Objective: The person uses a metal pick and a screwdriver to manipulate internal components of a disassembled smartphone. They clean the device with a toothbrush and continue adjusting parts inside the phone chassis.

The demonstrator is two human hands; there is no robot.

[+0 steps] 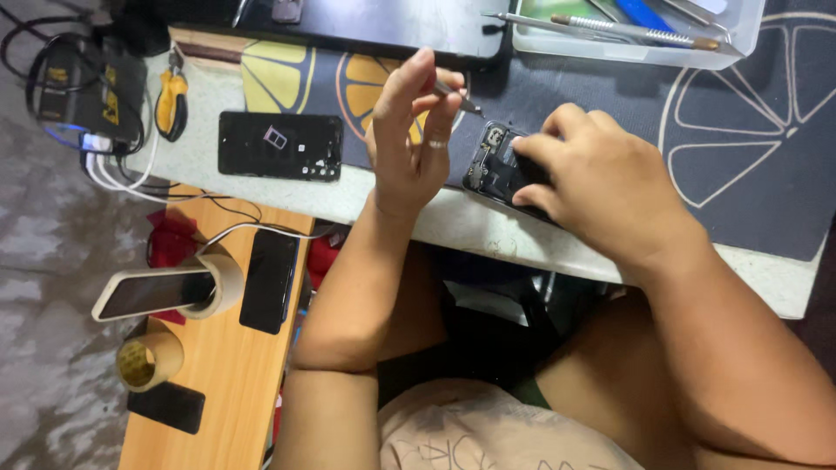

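- At the near edge of the table [488,228], a dark work mat [749,130] printed with citrus slices is spread, and an opened smartphone [492,165] is laid on it with its inner parts exposed.
- A wooden side table [218,383] is seen lower left, carrying a black phone [269,280], a second phone [155,293] propped in a roll of tape [228,277], another tape roll [150,359] and a small dark device [165,406].
- A clear plastic tray [627,45] of tools is set at the top edge of the mat.
- The right hand [601,187] is pressed down on the opened smartphone, its fingers curled over the body so that the device is pinned to the mat.
- The left hand [411,130] is raised just left of the phone, its fingers pinched shut on thin tweezers [459,97] whose tip is pointed toward the phone's upper end.
- A black phone back cover [279,145] is laid flat farther left.
- Yellow-handled pliers [171,104] are laid near the left corner.
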